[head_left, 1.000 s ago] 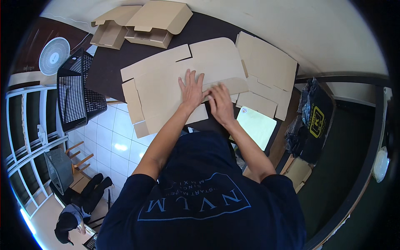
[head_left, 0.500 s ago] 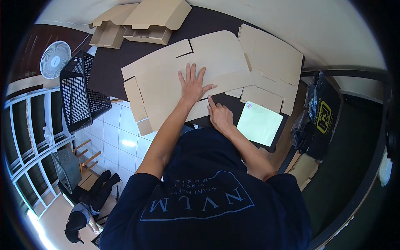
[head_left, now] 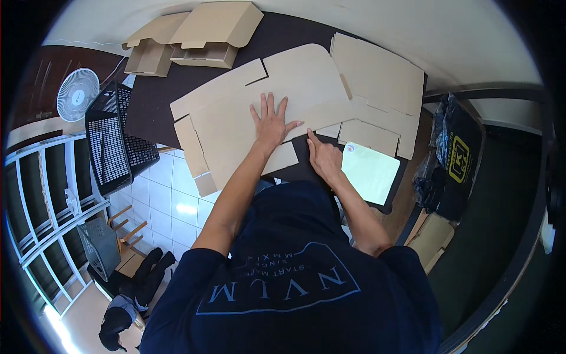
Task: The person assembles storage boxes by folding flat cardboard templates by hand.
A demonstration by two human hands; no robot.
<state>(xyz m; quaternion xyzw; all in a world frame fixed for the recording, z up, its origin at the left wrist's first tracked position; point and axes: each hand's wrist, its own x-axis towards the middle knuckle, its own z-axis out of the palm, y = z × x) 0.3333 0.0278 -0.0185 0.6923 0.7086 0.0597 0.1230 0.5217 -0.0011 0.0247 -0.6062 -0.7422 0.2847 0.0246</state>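
A flat die-cut cardboard box blank (head_left: 300,79), with slots and flaps, lies slantwise on the dark table. My left hand (head_left: 271,127) rests flat on it, fingers spread. To its right, my right hand (head_left: 325,157) has its index finger stretched to the blank's near edge, beside a slot; the other fingers are curled, and nothing shows in them. Right of that hand lies a pale green sheet (head_left: 370,172) with a small round mark in its corner. More flat cardboard blanks (head_left: 383,76) lie stacked at the right, partly under the one beneath my left hand.
Two folded cardboard boxes (head_left: 215,26) with raised lids stand at the table's far left. Black plastic baskets (head_left: 107,141) and a white fan (head_left: 78,94) are left of the table (head_left: 150,112). A person in dark clothes (head_left: 121,312) sits at lower left. Black plastic-wrapped goods (head_left: 457,159) stand at right.
My right hand has slid right along the blank's near edge, away from the slot's flap. My left hand stays flat on the cardboard. The view has shifted slightly.
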